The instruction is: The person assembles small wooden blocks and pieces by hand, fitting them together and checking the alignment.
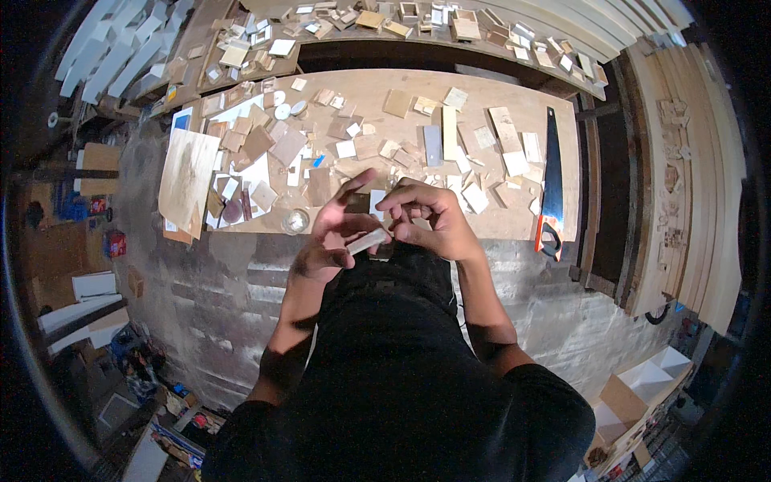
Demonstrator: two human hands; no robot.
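Close to my body, at the near edge of the worktable, both hands are raised. My left hand grips a small pale wooden block between thumb and fingers, with its index finger stretched up. Beside it, my right hand is curled in a pinch near the block's far end. Whatever lies between the right fingertips is too small or hidden to make out. Just left of my left hand stands a small round clear container with whitish contents. Behind the hands, many small wood pieces lie scattered.
A handsaw with an orange and black handle lies along the table's right side. A plywood sheet overhangs the left end. Behind, a shelf carries little wooden boxes. Long boards are stacked at right; a white-lined box sits lower right.
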